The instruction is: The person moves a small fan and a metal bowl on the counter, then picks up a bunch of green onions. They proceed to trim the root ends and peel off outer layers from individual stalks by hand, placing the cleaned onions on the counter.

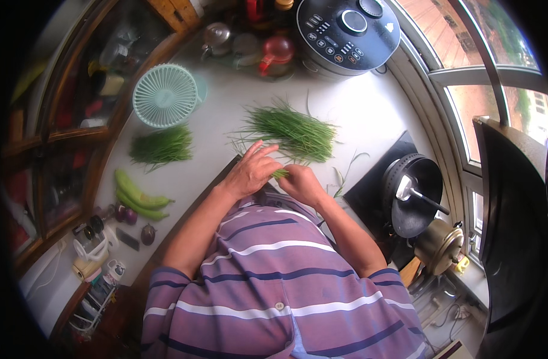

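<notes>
Close to my body, at the counter's near edge, my left hand (252, 172) and my right hand (301, 181) meet around a small bunch of green stalks (279, 173). The right hand is closed on the stalks. Thumb and index finger of the left hand touch their other end, its remaining fingers spread. Just beyond the hands lies a large loose pile of long thin green stalks, like chives (296, 130). A neater, smaller bunch (162, 146) rests to the left, below a mint-green slotted plastic basket (165, 95).
Long green peppers (141, 197), purple onions (129, 216) and an eggplant (147, 234) lie at left. A black multicooker (348, 33) and a red-lidded pot (277, 49) stand at the back. At right are a wok (408, 215) on a black hob and a lidded pot (437, 247).
</notes>
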Motion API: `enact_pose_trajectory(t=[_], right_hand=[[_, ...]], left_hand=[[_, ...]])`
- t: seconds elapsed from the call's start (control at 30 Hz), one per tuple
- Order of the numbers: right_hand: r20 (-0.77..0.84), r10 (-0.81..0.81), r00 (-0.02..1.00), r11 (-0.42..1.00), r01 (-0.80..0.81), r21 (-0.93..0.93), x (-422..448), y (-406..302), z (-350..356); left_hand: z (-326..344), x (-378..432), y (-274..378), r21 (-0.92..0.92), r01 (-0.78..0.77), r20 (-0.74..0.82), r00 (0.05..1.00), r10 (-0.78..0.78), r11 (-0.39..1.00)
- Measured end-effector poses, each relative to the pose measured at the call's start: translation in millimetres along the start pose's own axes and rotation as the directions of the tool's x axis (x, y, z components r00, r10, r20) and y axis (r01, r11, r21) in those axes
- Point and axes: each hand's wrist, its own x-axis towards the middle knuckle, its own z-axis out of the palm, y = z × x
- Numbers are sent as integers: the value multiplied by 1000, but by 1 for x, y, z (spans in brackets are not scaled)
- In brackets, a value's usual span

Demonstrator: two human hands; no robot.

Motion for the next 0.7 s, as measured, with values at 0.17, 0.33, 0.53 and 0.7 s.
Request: enact_pose_trajectory(t=[0.17, 0.33, 0.53, 0.7], right_hand=[[-4, 44, 999, 999, -44, 10, -20, 2, -20], [35, 211, 977, 934, -191, -301, -45, 49, -35], [-403, 325, 855, 940, -337, 42, -59, 115, -34], [-500, 264, 825, 942, -332, -51, -35, 136, -35]], left_hand=[[15, 4, -8, -180, 156, 114, 984, -137, 971], [20, 4, -12, -377, 395, 64, 913, -402, 838], [8, 3, -11, -852, 519, 379, 709, -594, 76], [15, -4, -18, -878, 471, 411, 654, -635, -83]])
